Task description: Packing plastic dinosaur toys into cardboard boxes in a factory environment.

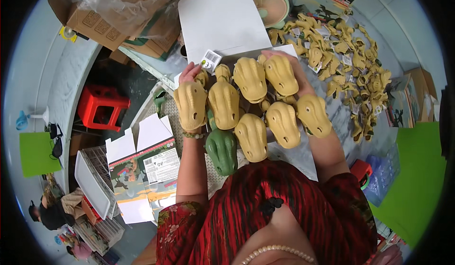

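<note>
My left hand (pixel 189 71) and my right hand (pixel 295 65) reach round the two sides of a cluster of toy dinosaur heads, clasping it between them. Most of the heads are tan, like the tan dinosaur head (pixel 250 79) at the centre back. One green dinosaur head (pixel 222 150) hangs at the near left of the bunch. A white paper tag (pixel 211 59) with a barcode sticks up beside my left fingers. Below the cluster is an open white cardboard box (pixel 222 18), its flap standing at the back. The toys hide most of both palms and the box's inside.
A heap of tan dinosaur toys (pixel 350 61) covers the table at the right. Flattened printed cardboard (pixel 142 170) lies at the left, near a red stool (pixel 103 106). Brown cartons (pixel 102 23) stand far left, with a green fan (pixel 269 3) at the back.
</note>
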The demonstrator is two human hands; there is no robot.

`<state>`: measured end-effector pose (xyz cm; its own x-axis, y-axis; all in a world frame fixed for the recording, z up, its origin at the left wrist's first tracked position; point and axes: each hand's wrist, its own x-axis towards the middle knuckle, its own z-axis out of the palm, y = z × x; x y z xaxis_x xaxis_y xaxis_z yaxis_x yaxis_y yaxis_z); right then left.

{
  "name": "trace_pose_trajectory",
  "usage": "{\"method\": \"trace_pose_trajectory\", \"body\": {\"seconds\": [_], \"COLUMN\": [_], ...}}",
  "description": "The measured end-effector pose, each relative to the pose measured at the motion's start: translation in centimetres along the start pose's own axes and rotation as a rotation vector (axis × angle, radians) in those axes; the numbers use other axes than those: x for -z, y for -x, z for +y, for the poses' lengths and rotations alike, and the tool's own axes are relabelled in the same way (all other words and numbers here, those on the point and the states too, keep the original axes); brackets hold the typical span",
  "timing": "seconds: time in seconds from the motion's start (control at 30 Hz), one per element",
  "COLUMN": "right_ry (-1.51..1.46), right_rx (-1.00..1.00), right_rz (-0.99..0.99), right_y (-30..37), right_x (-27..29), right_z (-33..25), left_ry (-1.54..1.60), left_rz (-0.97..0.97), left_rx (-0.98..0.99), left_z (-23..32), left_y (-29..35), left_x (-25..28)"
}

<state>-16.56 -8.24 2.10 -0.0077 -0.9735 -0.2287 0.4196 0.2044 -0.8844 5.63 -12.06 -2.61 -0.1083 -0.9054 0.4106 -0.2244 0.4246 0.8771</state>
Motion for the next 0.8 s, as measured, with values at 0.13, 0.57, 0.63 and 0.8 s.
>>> {"method": "trace_pose_trajectory", "body": {"seconds": [0.13,0.57,0.63,0.8], "right_ry": [-0.043,-0.135,-0.194,-0.198], "right_rx": [0.130,-0.102,-0.131,-0.085], "right_rz": [0.037,-0.086,-0.018,-0.140], "right_y": [1.5,2.3,2.2,1.7], "right_x": [-0.1,0.2,-0.4,-0.1], "right_z": [-0.9,-1.9,-1.9,-1.0], "left_ry": [0.161,0.022,-0.289,-0.257], "left_rz": [0.035,0.077,0.106,-0.060], "left_rx": [0.020,-0.044,-0.232,-0.189], "left_z": [-0.2,0.4,0.4,-1.3], "left_y": [0.6,2.2,2.1,1.8], "left_x": [0.2,-0.8,-0.4,1.1]}}
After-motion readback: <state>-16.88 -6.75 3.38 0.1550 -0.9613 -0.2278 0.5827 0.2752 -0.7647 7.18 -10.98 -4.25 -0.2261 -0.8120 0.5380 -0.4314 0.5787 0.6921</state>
